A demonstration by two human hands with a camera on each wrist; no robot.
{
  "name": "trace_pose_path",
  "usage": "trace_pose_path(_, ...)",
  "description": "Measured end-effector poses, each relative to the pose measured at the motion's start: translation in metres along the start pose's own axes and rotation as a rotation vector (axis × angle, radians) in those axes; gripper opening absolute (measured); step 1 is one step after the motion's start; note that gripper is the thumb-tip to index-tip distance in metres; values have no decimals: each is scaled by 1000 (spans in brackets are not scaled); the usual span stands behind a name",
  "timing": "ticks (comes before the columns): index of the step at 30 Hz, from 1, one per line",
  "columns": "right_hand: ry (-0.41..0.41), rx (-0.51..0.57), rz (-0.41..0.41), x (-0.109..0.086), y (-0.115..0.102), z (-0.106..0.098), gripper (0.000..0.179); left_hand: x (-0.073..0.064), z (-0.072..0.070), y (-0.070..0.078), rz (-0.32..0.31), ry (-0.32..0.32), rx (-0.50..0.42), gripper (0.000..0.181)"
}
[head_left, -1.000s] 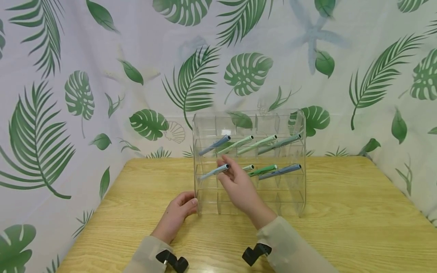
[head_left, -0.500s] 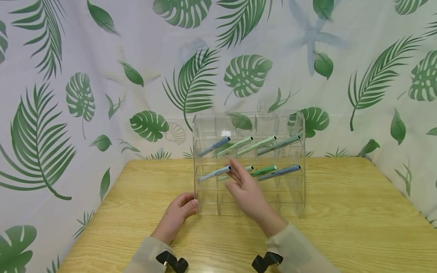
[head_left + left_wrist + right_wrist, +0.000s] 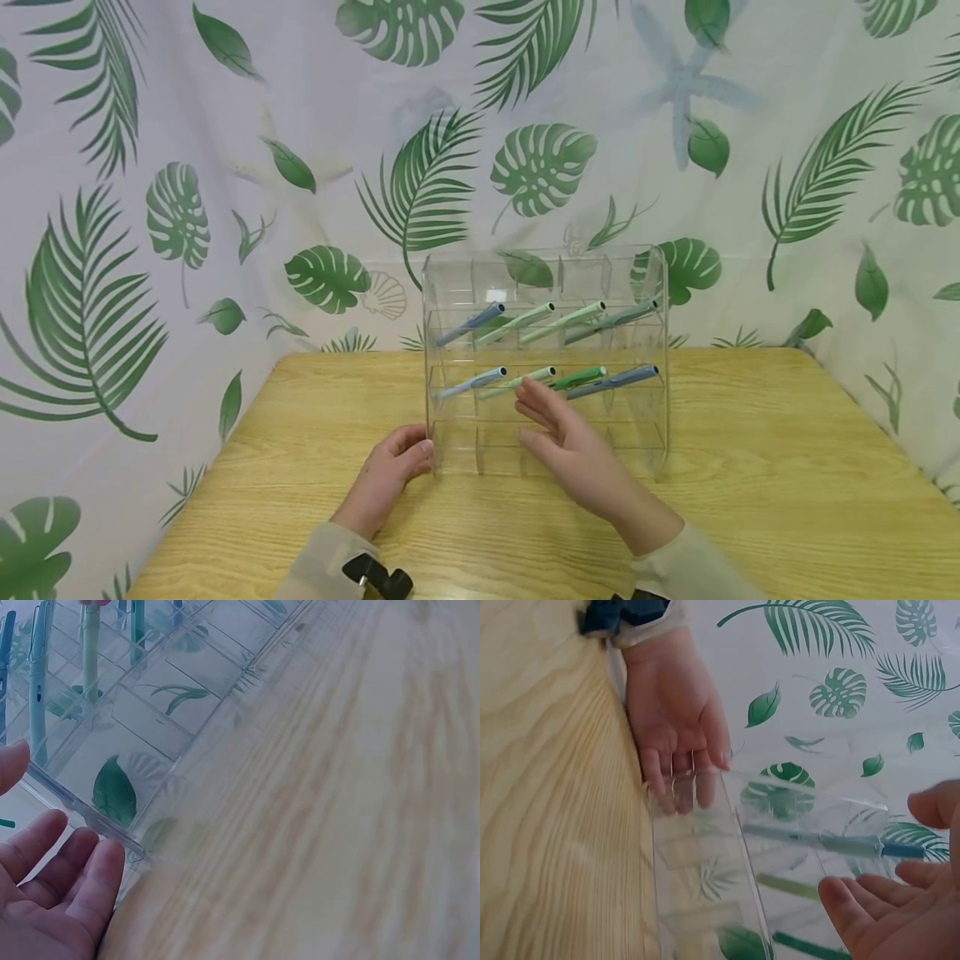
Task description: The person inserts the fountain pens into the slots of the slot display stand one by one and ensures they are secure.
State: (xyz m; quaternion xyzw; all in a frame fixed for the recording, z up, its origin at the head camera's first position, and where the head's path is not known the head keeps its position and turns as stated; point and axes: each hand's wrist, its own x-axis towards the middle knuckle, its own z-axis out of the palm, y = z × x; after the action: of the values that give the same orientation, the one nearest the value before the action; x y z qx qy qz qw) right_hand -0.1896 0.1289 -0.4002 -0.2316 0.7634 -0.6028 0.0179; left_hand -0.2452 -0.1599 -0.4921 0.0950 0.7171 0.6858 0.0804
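Note:
A clear acrylic pen rack [image 3: 549,250] stands upright on the table, with slanted pens in two of its rows. My left hand [image 3: 386,475] holds the rack's lower left edge, thumb in front and fingers behind the panel, as the right wrist view shows. Before the lower pens is my right hand [image 3: 581,450], empty, its fingers loosely extended. That row holds a light blue pen [image 3: 471,382], a light green pen [image 3: 534,377], a green pen [image 3: 588,377] and a blue pen [image 3: 626,377]. A darker blue pen [image 3: 471,323] starts the row above, followed by greenish ones.
The wooden table [image 3: 765,450] spreads out on both sides of the rack. Behind it hangs a white cloth [image 3: 450,75] printed with green leaves. The rack's bottom and top rows carry no pens.
My right hand has let go of the light blue pen at the lower left and drawn back right and down. The left hand stays at the rack's edge.

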Motion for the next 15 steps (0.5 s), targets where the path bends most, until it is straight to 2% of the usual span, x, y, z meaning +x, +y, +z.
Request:
trace_pose_path(7, -72, -173, -76, -26, 4, -27, 62, 1, -2, 3, -2, -12, 24, 61)
trace_pose_path(11, -102, -225, -103, -44, 2, -46, 58, -2, -2, 8, 17, 13, 59, 60)
trace_pose_path(15, -75, -286, -135, -59, 3, -66, 56, -10, -8, 14, 39, 52, 180, 67)
